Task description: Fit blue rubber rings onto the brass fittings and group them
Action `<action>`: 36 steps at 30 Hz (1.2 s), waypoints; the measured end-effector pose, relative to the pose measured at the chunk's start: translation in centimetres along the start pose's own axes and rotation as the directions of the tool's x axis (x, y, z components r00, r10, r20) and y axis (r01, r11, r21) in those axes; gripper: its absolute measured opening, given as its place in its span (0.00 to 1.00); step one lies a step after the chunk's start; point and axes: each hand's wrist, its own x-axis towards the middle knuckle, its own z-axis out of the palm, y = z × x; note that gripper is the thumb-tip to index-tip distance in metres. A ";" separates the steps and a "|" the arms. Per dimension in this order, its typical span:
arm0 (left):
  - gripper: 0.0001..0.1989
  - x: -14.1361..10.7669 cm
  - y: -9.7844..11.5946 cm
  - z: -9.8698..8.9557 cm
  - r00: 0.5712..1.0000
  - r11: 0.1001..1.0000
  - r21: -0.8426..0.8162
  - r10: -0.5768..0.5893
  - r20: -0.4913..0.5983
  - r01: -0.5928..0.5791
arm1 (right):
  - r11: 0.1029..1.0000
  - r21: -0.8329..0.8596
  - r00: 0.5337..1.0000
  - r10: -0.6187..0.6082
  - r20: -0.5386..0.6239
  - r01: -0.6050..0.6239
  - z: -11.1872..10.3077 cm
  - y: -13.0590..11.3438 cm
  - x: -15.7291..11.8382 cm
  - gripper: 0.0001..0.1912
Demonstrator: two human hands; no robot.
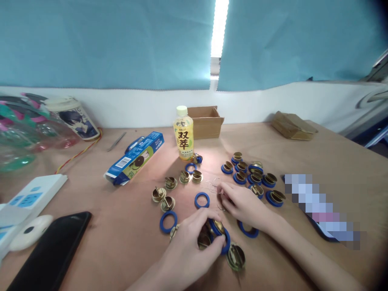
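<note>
My left hand (189, 244) is closed, with thumb and fingers around a round brass fitting (217, 226) that has a blue ring on it. Just beyond, my right hand (244, 204) pinches a thin wire ring (220, 205), partly hidden by the fingers. Loose thin wire rings (212, 186) lie by its fingertips. One blue ring (202, 193) rests between the hands, and another blue ring (249, 232) is partly under my right wrist. Near my left thumb sits a bare brass fitting (236, 256). Several bare brass fittings (168, 204) are spread to the left.
Brass fittings with blue rings (255, 178) cluster at right, beside a phone (312, 210) with a blurred screen. Behind stand a drink bottle (183, 135) and cardboard box (207, 126). Leftward are a blue carton (135, 158), black phone (51, 252), cup (77, 119) and clear bottles (39, 129).
</note>
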 end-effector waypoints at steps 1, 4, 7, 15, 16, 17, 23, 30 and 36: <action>0.12 0.0 0.0 0.0 1.000 1.000 0.000 -0.003 0.000 0.003 | 1.000 0.002 1.000 0.000 0.000 0.000 0.0 0.0 0.0 0.05; 0.12 -0.1 0.1 0.0 1.000 1.000 0.000 -0.010 -0.001 0.010 | 1.000 0.005 1.000 0.005 0.000 -0.005 -0.1 -0.1 0.0 0.06; 0.13 -0.1 0.1 0.1 1.000 1.000 -0.006 -0.008 0.000 0.008 | 1.000 0.005 1.000 0.006 -0.003 -0.006 -0.1 -0.1 0.0 0.06; 0.12 -0.2 -0.2 0.1 1.000 1.000 -0.012 0.003 0.008 -0.003 | 1.000 0.002 1.000 0.012 0.001 -0.012 0.0 -0.2 0.0 0.06; 0.12 -0.2 -0.3 0.1 1.000 1.000 -0.012 0.004 0.009 -0.004 | 1.000 0.000 1.000 0.012 0.000 -0.012 0.0 -0.2 0.0 0.06; 0.12 -0.2 -0.3 0.1 1.000 1.000 -0.012 0.005 0.010 -0.005 | 1.000 -0.003 1.000 0.012 -0.001 -0.012 0.0 -0.2 0.0 0.06; 0.12 0.0 -0.1 0.0 1.000 1.000 -0.013 0.008 0.001 -0.008 | 1.000 -0.008 1.000 0.009 0.000 -0.009 0.0 -0.1 0.0 0.06; 0.12 -0.1 0.0 0.0 1.000 1.000 -0.010 -0.003 -0.001 0.003 | 1.000 0.012 1.000 -0.006 -0.004 0.006 0.0 0.0 0.0 0.06; 0.13 -0.1 -0.1 0.1 1.000 1.000 -0.010 0.003 0.010 -0.003 | 1.000 -0.006 1.000 -0.001 -0.004 0.001 0.2 0.1 0.0 0.06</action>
